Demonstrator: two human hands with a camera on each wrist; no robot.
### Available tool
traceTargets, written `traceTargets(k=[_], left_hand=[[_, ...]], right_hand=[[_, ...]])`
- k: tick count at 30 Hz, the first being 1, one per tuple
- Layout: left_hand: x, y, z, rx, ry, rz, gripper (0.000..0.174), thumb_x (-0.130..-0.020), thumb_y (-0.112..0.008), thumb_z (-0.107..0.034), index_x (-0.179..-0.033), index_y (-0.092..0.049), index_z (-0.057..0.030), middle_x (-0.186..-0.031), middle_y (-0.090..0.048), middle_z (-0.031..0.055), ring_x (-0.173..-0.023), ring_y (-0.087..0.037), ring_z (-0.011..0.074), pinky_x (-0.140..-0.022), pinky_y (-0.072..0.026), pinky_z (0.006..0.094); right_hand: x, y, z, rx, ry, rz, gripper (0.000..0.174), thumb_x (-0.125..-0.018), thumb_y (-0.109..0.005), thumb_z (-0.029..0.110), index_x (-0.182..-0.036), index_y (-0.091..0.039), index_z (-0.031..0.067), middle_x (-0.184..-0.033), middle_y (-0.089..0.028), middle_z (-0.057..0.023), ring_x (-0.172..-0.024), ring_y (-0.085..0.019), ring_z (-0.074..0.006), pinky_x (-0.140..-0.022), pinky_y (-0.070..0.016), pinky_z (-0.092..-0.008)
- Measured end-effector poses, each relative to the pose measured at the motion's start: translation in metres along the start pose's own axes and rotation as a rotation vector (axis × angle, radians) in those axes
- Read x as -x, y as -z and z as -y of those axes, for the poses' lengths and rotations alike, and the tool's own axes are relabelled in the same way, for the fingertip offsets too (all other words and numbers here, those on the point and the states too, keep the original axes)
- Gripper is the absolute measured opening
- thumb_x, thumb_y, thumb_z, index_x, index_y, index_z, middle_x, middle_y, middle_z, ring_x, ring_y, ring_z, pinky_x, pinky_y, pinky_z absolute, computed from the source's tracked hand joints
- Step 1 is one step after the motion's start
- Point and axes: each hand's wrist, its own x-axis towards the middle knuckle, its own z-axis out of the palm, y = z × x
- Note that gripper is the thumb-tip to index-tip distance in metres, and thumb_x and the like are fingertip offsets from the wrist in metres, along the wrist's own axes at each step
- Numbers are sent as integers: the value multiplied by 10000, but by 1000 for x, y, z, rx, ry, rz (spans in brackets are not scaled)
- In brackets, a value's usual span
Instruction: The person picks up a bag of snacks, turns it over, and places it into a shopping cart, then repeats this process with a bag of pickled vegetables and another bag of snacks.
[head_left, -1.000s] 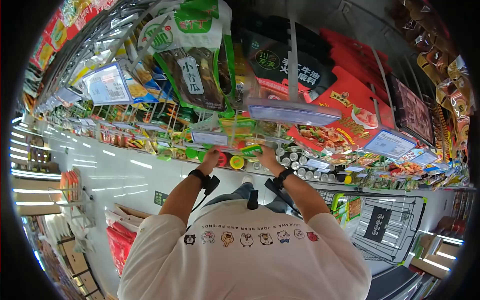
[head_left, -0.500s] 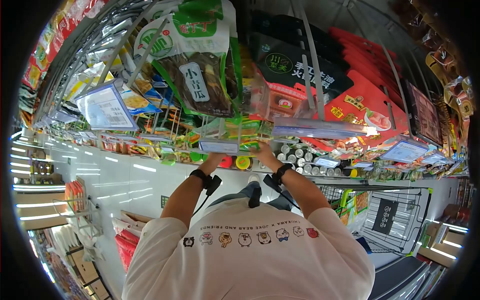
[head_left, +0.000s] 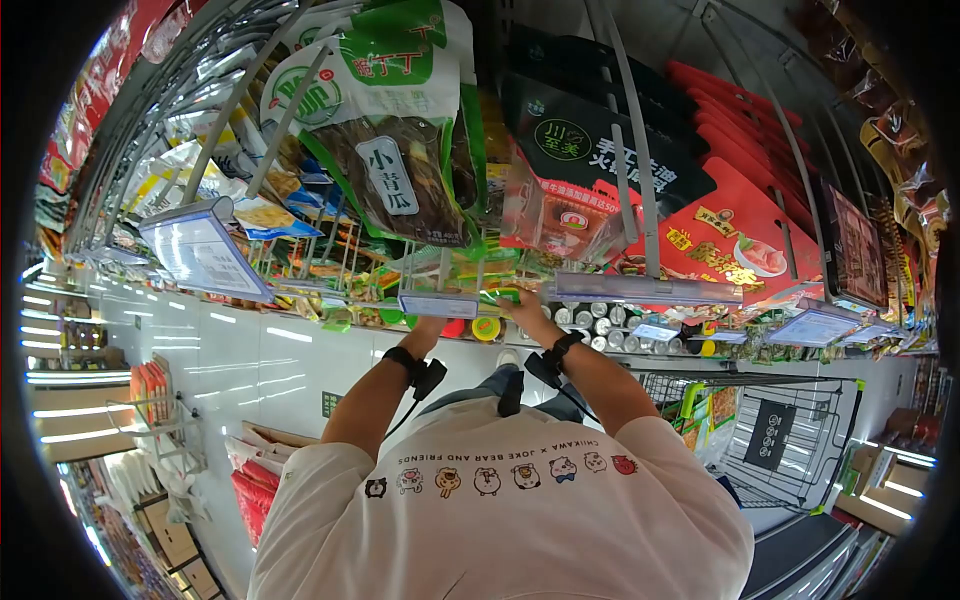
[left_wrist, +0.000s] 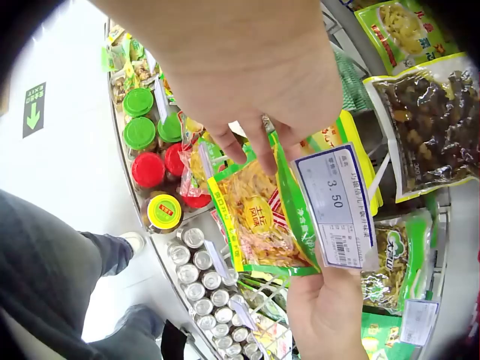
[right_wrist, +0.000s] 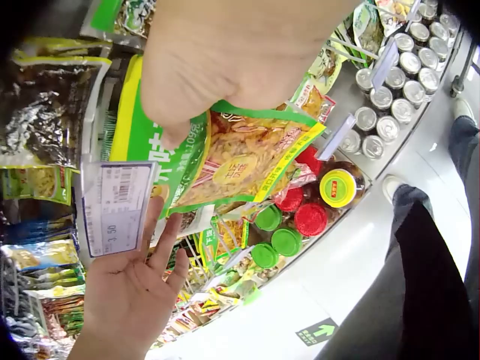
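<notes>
A yellow-and-green packet of shredded pickles (left_wrist: pixel 255 214) hangs between the two hands in front of a price tag (left_wrist: pixel 335 202). My left hand (left_wrist: pixel 247 67) has its fingers bent over one end of the packet; in the right wrist view my left hand (right_wrist: pixel 135 300) shows its palm, the thumb hidden behind the tag. The opposite end is pinched by my right hand (right_wrist: pixel 232 60), with a finger lying over the green border. In the head view, the left hand (head_left: pixel 428 330) is partly covered by a shelf label, and the right hand (head_left: pixel 527 312) overlaps the packet.
Large hanging bags, among them a green-and-white one (head_left: pixel 390 150) and red ones (head_left: pixel 730 240), jut out above the hands. Jars with coloured lids (left_wrist: pixel 148 171) and rows of cans (left_wrist: pixel 202 289) stand on the lower shelf. A shopping cart (head_left: pixel 775 440) is at the right.
The head view has shifted slightly, so the hanging bags appear lower. Both hands stay at the packet, and the left hand is now more covered by the shelf label.
</notes>
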Motion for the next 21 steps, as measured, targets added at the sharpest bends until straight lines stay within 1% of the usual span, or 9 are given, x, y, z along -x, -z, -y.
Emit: traceTargets(k=[2, 4, 7, 9, 11, 13, 17, 19, 21], left_hand=[[1, -2, -4, -22, -62, 25, 251, -848, -429, -240, -1065, -501, -135, -1181, -452, 36, -957, -487, 144, -763, -412, 271], [2, -2, -6, -35, -119, 49, 249, -846, -431, -233, -1064, -502, -136, -1181, -452, 39, -956, -489, 151, -768, -412, 274], [1, -2, -10, -50, -192, 80, 246, -842, -434, -223, -1061, -504, -137, -1182, -451, 44, -955, -492, 162, -774, -411, 279], [0, -1, -14, -63, -241, 102, 244, -839, -436, -216, -1059, -505, -138, -1182, -451, 47, -954, -494, 170, -778, -411, 282], [-1, 0, -17, -73, -287, 118, 242, -837, -438, -209, -1058, -506, -138, -1182, -451, 50, -953, -496, 177, -782, -411, 285], [-3, 3, -17, -78, -323, 122, 241, -834, -440, -203, -1056, -507, -139, -1182, -450, 52, -953, -498, 184, -786, -411, 288], [-12, 9, -20, -121, -265, 39, 249, -827, -444, -215, -1058, -508, -149, -1183, -448, 51, -968, -485, 188, -805, -389, 304], [-16, 11, -23, -138, -251, 13, 253, -824, -445, -221, -1059, -509, -154, -1183, -447, 51, -975, -478, 190, -815, -379, 313], [-23, 13, -26, -154, -241, -9, 257, -820, -447, -227, -1060, -510, -159, -1184, -446, 50, -983, -472, 192, -825, -368, 321]], right_hand=[[-1, -1, -5, -100, 36, 33, 205, -776, -575, 109, -953, -539, 11, -766, -569, -29, -663, -523, -115, -607, -430, -244], [0, -2, -3, -158, 185, 39, 166, -792, -551, 80, -941, -537, 7, -734, -543, 2, -618, -502, -91, -559, -421, -229], [0, -3, -24, -457, -25, 167, 156, -795, -539, 58, -942, -534, 5, -735, -543, 7, -599, -499, -92, -536, -415, -231], [-13, -15, -71, -451, -82, 137, 169, -791, -545, 85, -944, -540, 13, -754, -570, -17, -613, -519, -114, -558, -424, -248], [-20, -20, -98, -215, 44, 31, 187, -786, -551, 117, -945, -546, 19, -770, -591, -44, -632, -540, -137, -581, -432, -263], [-20, -6, -46, -47, 22, -73, 204, -777, -553, 142, -945, -552, 26, -783, -595, -71, -663, -552, -167, -602, -434, -278], [-16, 23, 71, 58, -129, -173, 240, -760, -556, 191, -946, -565, 39, -811, -604, -125, -725, -578, -227, -645, -439, -309], [-25, 25, 81, 152, -133, -207, 251, -754, -556, 203, -946, -572, 44, -831, -605, -144, -760, -585, -258, -665, -439, -324], [-41, 18, 49, 270, -42, -275, 235, -757, -537, 217, -928, -589, 66, -852, -595, -167, -790, -574, -298, -684, -439, -348]])
